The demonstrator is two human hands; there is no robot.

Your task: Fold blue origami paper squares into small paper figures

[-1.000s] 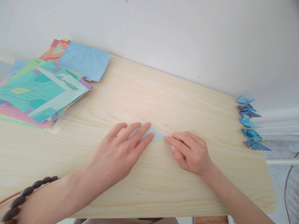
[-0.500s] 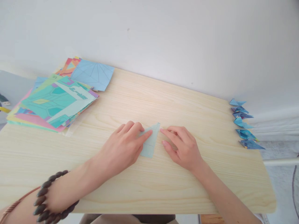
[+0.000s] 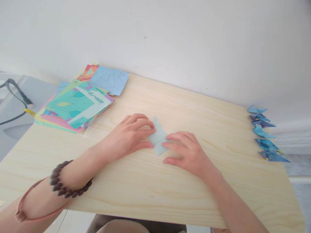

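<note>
A small pale blue piece of folded paper (image 3: pixel 159 136) lies on the table between my hands, with crease lines showing across it. At its left edge, my left hand (image 3: pixel 132 136) touches the paper with thumb and fingertips, which are spread with a gap between them. My right hand (image 3: pixel 188 149) rests its index and middle fingertips on the paper's right corner. Its thumb is apart from them, on the wood below the paper. The paper's left edge is partly hidden by the left fingertips.
A pile of colourful printed paper sheets (image 3: pixel 80 103) sits at the left, with a light blue sheet (image 3: pixel 111 79) at its back. Several folded blue paper figures (image 3: pixel 264 131) line the right edge of the wooden table (image 3: pixel 150 194). A black cable (image 3: pixel 21 94) lies beyond the left edge.
The paper has been turned and now points up and left. My left hand has drawn back from on top of it to its left edge. My right fingertips have come onto its right corner.
</note>
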